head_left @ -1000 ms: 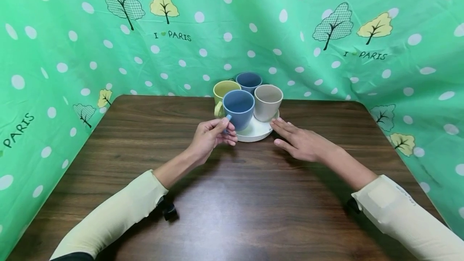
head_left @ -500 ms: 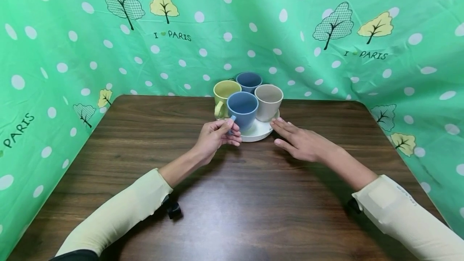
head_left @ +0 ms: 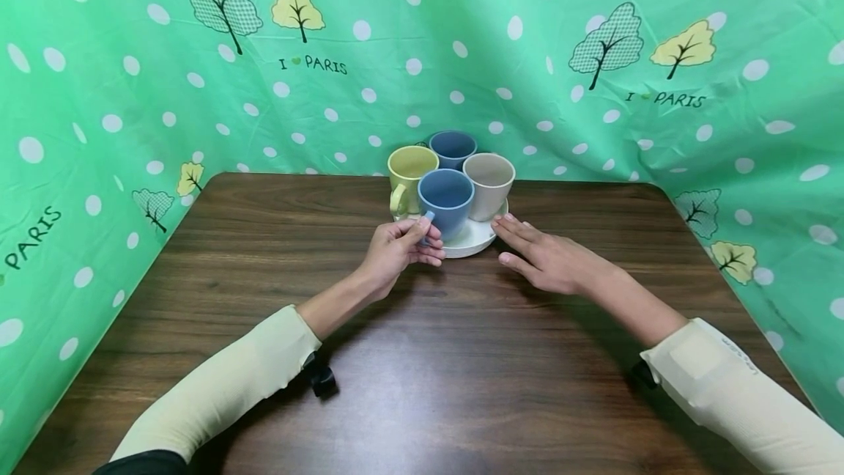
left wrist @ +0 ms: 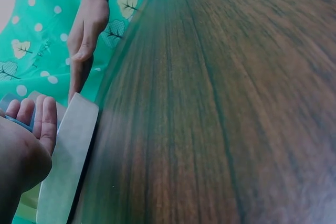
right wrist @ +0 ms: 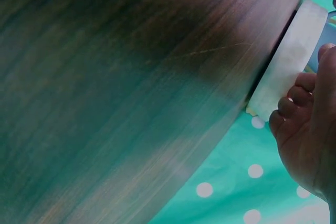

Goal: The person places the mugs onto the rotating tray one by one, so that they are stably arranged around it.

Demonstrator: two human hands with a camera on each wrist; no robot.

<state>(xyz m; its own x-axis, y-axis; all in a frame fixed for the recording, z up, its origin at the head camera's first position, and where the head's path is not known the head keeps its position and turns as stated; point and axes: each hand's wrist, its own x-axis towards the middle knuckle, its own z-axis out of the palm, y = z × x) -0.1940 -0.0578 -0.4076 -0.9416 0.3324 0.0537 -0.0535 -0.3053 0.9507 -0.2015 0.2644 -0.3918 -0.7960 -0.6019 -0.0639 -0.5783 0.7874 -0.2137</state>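
By its handle, my left hand [head_left: 401, 249] pinches a blue mug [head_left: 450, 212] at the front of a round white tray [head_left: 469, 246]. The mug stands upright over the tray; whether its base touches cannot be made out. My right hand [head_left: 552, 261], fingers extended, rests its fingertips against the tray's right rim. Behind the held mug are a yellow-green mug [head_left: 410, 166] at left, a light grey cup [head_left: 489, 185] at right and a second blue mug [head_left: 453, 145] at the back. The left wrist view shows my left hand [left wrist: 26, 150] beside the tray wall [left wrist: 68, 156].
The tray sits near the far edge of a dark wooden table [head_left: 422, 358]. A green dotted cloth [head_left: 369, 79] hangs behind the table and along both sides. Bare table surface stretches in front of the tray, between my forearms.
My left hand has carried the front blue mug a little to the right and down, closer to the grey cup's front. My right hand has stayed at the tray rim.
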